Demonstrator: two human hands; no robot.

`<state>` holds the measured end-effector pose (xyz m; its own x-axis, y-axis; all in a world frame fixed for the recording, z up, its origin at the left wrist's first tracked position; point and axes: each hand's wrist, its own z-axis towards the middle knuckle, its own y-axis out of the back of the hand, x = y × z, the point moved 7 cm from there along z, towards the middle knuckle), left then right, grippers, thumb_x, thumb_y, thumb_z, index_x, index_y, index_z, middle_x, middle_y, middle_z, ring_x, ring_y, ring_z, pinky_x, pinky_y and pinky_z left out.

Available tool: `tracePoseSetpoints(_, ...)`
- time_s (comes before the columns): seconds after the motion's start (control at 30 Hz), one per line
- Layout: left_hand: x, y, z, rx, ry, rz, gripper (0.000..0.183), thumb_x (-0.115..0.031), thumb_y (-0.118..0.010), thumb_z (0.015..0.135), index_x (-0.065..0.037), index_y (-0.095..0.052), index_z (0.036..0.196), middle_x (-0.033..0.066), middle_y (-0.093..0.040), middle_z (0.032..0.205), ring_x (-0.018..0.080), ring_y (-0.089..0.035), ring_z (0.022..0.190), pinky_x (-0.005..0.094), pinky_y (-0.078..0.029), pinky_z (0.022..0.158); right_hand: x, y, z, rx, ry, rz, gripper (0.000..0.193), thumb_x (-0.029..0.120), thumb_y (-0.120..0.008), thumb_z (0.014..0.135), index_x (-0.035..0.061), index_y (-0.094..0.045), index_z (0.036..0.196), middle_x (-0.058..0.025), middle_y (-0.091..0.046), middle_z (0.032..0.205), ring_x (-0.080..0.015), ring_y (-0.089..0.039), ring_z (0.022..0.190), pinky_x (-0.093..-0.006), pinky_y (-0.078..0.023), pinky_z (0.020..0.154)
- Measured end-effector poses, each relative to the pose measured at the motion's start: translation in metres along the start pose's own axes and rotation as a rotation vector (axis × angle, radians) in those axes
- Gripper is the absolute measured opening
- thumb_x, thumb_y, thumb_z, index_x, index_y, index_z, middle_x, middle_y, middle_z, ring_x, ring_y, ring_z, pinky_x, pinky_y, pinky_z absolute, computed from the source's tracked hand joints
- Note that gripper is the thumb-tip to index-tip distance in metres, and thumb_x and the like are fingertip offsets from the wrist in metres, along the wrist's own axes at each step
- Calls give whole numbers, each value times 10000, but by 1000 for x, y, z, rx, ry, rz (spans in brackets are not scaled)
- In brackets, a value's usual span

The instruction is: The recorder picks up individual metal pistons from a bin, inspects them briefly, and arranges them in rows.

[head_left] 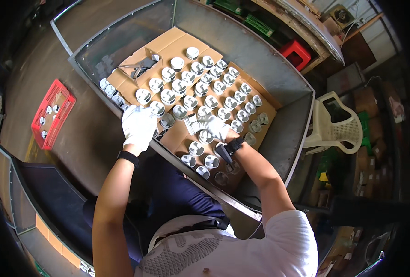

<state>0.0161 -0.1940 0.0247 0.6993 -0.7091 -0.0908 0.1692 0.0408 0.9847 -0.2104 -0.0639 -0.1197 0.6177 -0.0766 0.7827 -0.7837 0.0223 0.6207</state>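
Note:
Rows of silvery metal pistons (pixel 167 96) stand on brown cardboard (pixel 173 40) inside a grey metal bin (pixel 242 28). My right hand (pixel 218 128), in a white glove, is closed on a piston (pixel 193 124) that lies tilted on its side over the cardboard, among the standing ones. Also gloved in white, my left hand (pixel 139 126) is at the bin's near left rim, beside the nearest pistons. Glare washes out its fingers, and what lies under them is hidden. A dark watch-like device (pixel 230 147) is strapped to my right wrist; my left wrist has a black band (pixel 128 158).
A small cardboard box with dark tools (pixel 142 67) sits at the bin's far left. On the floor at left stands a red crate (pixel 53 115) holding several pistons. Right of the bin are a cream plastic chair (pixel 336 127) and shelving. A red stool (pixel 296 54) stands beyond.

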Motion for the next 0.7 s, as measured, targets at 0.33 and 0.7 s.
tracePoseSetpoints(0.33,-10,10,-3,76,18,1,272,-236,-518,909,-114,-725,1037,72,-704,1005,217,-629,1010,369,-411,992,55,19,-62,75,-105,587,392,20,-617,878,15,-623,1270,-98,-641,1254,-186,-623,1080,-302,-501,938)
tracePoseSetpoints(0.7,-12,12,-7,13,-39,16,277,-236,-521,914,-111,-723,1057,71,-706,1001,217,-634,995,372,-408,990,94,25,-83,16,183,-33,345,285,-710,839,86,-707,1120,-161,-678,1099,-373,-649,986,-422,-524,869)
